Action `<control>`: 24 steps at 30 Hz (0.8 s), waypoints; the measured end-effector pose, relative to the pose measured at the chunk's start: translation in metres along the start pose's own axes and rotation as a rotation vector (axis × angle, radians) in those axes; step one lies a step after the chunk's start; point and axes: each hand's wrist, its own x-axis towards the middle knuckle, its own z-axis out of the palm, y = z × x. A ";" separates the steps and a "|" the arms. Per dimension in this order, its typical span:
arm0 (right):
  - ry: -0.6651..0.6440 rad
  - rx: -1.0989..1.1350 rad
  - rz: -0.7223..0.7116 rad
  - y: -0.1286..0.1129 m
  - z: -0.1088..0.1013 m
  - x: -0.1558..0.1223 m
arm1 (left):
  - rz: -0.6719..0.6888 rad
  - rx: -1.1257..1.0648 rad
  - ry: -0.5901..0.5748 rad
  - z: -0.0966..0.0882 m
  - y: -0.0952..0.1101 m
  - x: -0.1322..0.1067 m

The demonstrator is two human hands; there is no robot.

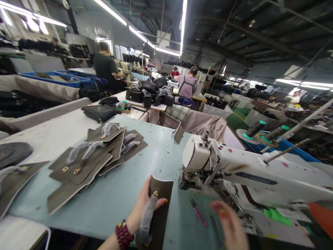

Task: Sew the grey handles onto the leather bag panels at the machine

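Leather flap [162, 194] sits at the near edge of the table [161, 152], gripped in my left hand [142, 211], thumb across its face just below the gold clasp [155, 193], fingers behind. Grey foam wrap [145, 220] trails from the clasp toward the wrist. Judgement: the panel looks light and semi-stiff, bending rather than draping; the smooth face may slip, so take it by a plain edge, clear of clasp and wrap. Right hand [230, 225] hovers blurred toward the near right corner, seemingly empty, fingers loose. Pink thread snips [198, 212] lie between the hands. Sewing machine [234, 170] stands just right of the flap. Pile of matching flaps [91, 163] spreads toward the left edge.
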 end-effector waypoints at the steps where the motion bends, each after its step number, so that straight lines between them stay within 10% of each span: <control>1: -0.113 0.057 -0.044 0.030 0.029 -0.009 | 0.014 0.014 0.015 0.002 0.001 -0.004; 7: -0.445 0.351 0.170 0.121 0.145 -0.031 | 0.022 -0.067 -0.020 -0.009 -0.002 -0.022; 17: -0.419 0.415 0.405 0.122 0.141 -0.030 | -0.155 -0.466 -0.205 -0.054 0.002 -0.028; 24: -0.285 0.464 0.302 0.086 0.186 0.031 | 0.149 0.355 0.488 -0.129 -0.040 -0.004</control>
